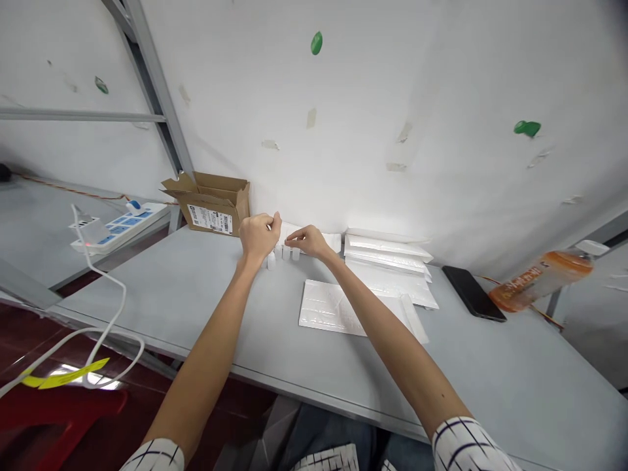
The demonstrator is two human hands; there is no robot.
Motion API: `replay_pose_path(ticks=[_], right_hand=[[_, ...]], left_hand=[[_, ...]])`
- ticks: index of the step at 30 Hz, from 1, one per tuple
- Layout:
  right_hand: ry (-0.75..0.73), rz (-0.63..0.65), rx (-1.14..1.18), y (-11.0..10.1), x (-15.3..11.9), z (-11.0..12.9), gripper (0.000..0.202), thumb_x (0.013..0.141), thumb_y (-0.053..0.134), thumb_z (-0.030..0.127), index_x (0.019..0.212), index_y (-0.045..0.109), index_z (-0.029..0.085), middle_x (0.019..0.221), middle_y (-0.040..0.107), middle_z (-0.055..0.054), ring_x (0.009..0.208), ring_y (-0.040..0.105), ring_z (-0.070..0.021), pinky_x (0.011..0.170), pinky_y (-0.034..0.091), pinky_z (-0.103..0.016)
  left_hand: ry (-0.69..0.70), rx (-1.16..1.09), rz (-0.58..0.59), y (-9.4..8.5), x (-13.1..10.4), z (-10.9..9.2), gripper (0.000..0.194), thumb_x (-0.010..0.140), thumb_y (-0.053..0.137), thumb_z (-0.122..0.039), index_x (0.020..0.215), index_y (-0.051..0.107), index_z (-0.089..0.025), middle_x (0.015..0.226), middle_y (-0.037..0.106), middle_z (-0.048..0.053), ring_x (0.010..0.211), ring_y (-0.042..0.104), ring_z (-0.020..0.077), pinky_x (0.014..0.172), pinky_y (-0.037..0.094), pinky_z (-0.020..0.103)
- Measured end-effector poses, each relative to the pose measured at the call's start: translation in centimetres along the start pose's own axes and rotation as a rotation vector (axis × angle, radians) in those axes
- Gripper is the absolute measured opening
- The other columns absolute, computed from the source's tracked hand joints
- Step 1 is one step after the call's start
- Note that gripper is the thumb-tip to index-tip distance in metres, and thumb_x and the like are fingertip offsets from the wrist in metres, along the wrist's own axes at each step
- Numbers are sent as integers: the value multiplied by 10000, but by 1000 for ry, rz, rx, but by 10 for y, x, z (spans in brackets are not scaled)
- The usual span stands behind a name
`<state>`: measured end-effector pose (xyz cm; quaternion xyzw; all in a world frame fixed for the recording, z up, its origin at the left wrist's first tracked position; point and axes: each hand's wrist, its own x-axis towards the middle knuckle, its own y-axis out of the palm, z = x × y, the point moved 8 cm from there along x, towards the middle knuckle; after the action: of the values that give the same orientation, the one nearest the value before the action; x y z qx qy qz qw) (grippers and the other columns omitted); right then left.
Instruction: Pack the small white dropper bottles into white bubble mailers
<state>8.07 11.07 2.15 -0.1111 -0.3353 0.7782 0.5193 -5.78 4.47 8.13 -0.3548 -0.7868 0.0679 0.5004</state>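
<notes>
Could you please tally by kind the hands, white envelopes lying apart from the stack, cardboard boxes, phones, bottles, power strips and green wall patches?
Hands: 2 (left hand, right hand)
White envelope apart from the stack: 1
Cardboard box: 1
Phone: 1
Bottle: 1
Power strip: 1
Green wall patches: 3
Total: 10
</notes>
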Motion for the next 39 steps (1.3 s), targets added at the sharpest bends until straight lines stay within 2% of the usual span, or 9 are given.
replay_pose_path(ticks=[6,9,13,18,22,25,30,35,39], right_hand=[[-46,-70,130,-3,-7,-1,188,741,707,332,755,804,173,602,589,24,584,415,-97,577,338,-245],[-16,-154,197,-18,-15,-5,173,732,691,299,737,795,161,671,664,-9,574,456,-101,570,368,-247],[19,-222,251,-50,-34,-9,217,707,705,323,754,789,128,520,592,-1,488,442,-101,519,357,-257],[-6,-348,285,-108,-79,-19,279,671,738,391,704,764,114,469,555,2,482,457,-106,502,356,-259],[45,-492,267,-156,-131,-45,309,642,779,424,696,753,120,495,565,0,482,462,-106,489,359,-263],[110,-544,270,-173,-161,-63,331,633,791,446,705,749,126,517,576,-2,480,466,-105,480,359,-262],[52,-470,291,-148,-149,-60,287,680,757,420,702,744,135,493,566,5,479,480,-110,490,377,-256],[9,-323,313,-102,-100,-45,178,705,708,316,655,729,146,465,565,15,462,491,-111,512,400,-248],[27,-282,237,-86,-84,-39,160,744,662,249,635,722,148,444,560,27,459,514,-108,543,419,-235]], left_hand=[[2,-47,7,-2,2,0,496,891,509,-326,418,449,-190,470,542,20,466,451,122,556,291,298],[12,-94,0,-4,2,-1,500,890,509,-324,412,455,-191,463,543,16,463,460,121,561,314,292],[44,-217,1,1,-5,-14,503,897,500,-324,415,459,-186,455,545,6,451,454,104,555,335,274],[221,-332,149,26,-38,-63,522,927,493,-328,432,419,-180,458,510,-4,441,408,90,521,317,266],[508,-365,373,47,-91,-115,428,959,520,-340,573,596,-174,664,663,20,627,576,122,573,365,256],[728,-390,504,54,-135,-144,357,958,560,-377,682,668,-178,796,712,38,754,631,149,600,391,258],[850,-408,643,61,-170,-157,424,959,564,-402,610,620,-167,710,672,39,680,609,144,569,380,265],[828,-393,707,63,-166,-153,483,976,537,-422,572,593,-163,618,621,25,591,557,127,553,362,271],[818,-399,712,63,-162,-151,488,972,540,-427,566,585,-159,615,620,23,579,537,124,533,327,277]])
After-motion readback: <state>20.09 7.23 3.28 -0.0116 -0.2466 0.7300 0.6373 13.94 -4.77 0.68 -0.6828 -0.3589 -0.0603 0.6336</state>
